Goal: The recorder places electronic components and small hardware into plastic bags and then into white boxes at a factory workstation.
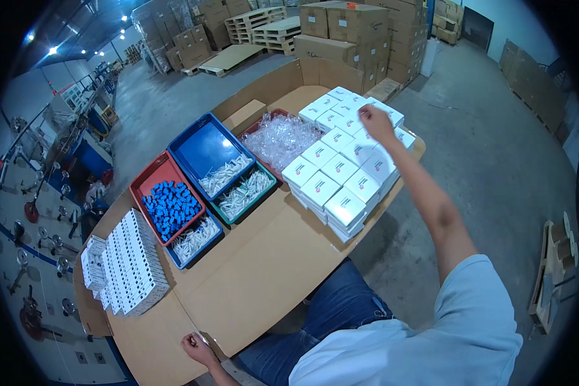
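Note:
My right hand (377, 123) is stretched out over the far part of a block of stacked white boxes (339, 168) on the table's right side. Its fingers are curled together, and whether anything is in them is hidden. Near the front edge of the cardboard-covered table (251, 283), my left hand (198, 349) rests with its fingers curled in and nothing visible in them. The white boxes are square with small printed marks, in several layers. Just left of them, a red tray holds clear plastic pieces (280, 136).
Left of centre are a red tray of blue parts (170, 209), a blue tray (202, 145), a green tray (238, 199) and a lower blue tray (193, 244) with white slender pieces. White perforated blocks (132, 264) stand at the left. Stacked cartons (347, 32) and pallets (264, 26) are behind.

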The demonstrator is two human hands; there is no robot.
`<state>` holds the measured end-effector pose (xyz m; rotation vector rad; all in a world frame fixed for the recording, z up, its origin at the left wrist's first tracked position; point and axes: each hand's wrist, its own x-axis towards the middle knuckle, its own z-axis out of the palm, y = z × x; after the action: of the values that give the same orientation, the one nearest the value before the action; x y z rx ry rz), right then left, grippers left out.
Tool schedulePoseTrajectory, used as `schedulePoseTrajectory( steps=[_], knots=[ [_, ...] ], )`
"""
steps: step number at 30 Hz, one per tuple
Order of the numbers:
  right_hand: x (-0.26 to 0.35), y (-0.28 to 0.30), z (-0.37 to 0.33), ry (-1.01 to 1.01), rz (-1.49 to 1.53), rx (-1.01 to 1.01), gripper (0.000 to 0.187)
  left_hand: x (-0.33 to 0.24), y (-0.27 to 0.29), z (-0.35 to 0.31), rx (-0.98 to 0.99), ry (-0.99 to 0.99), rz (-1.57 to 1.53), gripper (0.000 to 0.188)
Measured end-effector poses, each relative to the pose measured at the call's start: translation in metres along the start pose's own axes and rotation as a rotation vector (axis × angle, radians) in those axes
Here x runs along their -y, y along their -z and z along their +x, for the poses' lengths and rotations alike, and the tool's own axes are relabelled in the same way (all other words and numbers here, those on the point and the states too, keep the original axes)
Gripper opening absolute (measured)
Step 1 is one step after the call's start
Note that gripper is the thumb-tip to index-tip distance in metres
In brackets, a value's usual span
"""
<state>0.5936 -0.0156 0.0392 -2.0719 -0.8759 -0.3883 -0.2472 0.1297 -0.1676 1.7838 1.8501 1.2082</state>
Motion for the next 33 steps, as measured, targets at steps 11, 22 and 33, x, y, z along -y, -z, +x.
schedulePoseTrajectory(
  steps=[11, 22, 33],
  knots=[
    [-0.181, -0.003, 0.116, -0.364, -0.163, 0.141, 0.051, -0.060, -0.003, -0.024, 0.104, -0.019, 0.508, 0.033],
    [-0.237, -0.014, 0.153, -0.351, -0.186, 0.318, 0.075, -0.044, -0.019, -0.051, 0.253, -0.084, 0.486, 0.057],
    [-0.262, -0.023, 0.170, -0.438, 0.267, 0.205, 0.064, -0.042, -0.024, -0.052, 0.185, -0.072, 0.609, 0.055]
  ],
)
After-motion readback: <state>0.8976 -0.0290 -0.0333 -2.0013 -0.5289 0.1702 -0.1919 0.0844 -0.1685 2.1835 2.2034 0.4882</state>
